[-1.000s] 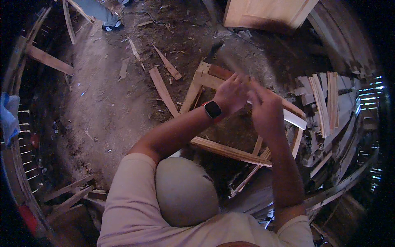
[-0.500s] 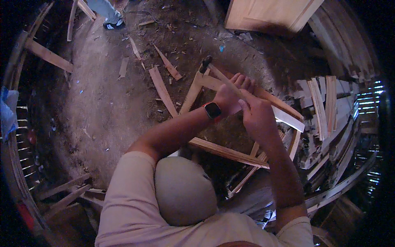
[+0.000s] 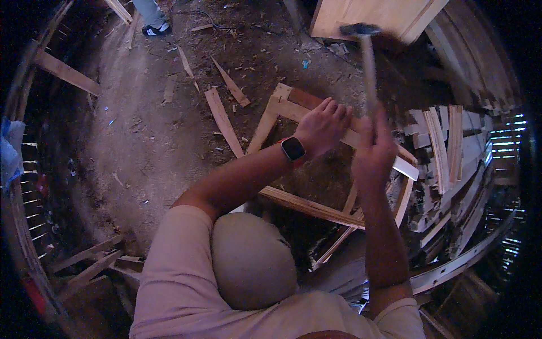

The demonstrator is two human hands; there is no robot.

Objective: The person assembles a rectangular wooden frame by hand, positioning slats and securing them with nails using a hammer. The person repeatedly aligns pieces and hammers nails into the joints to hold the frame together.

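Note:
A wooden frame (image 3: 263, 133) stands in front of me, its far rail running from the middle to the right. Along that rail lies a darker reddish-brown strip of wood (image 3: 304, 98). My left hand (image 3: 324, 127), with a dark watch at its wrist, is closed over the rail and strip; its fingertips curl over the far side. My right hand (image 3: 374, 148) is wrapped round the handle of a hammer (image 3: 368, 70). The hammer points up and away, slightly blurred, its dark head well apart from the frame.
Loose offcuts (image 3: 221, 121) and chips lie on the dirt floor (image 3: 147, 130). A pale wooden panel (image 3: 378, 14) stands at the far right, near a stack of boards (image 3: 446, 147). Another person's shoe (image 3: 156, 29) shows at the far left. More planks (image 3: 93, 268) lie at the lower left.
The hammer has swung up and right, away from the frame's far left corner. My right hand has moved slightly right with it. My left hand stays on the rail.

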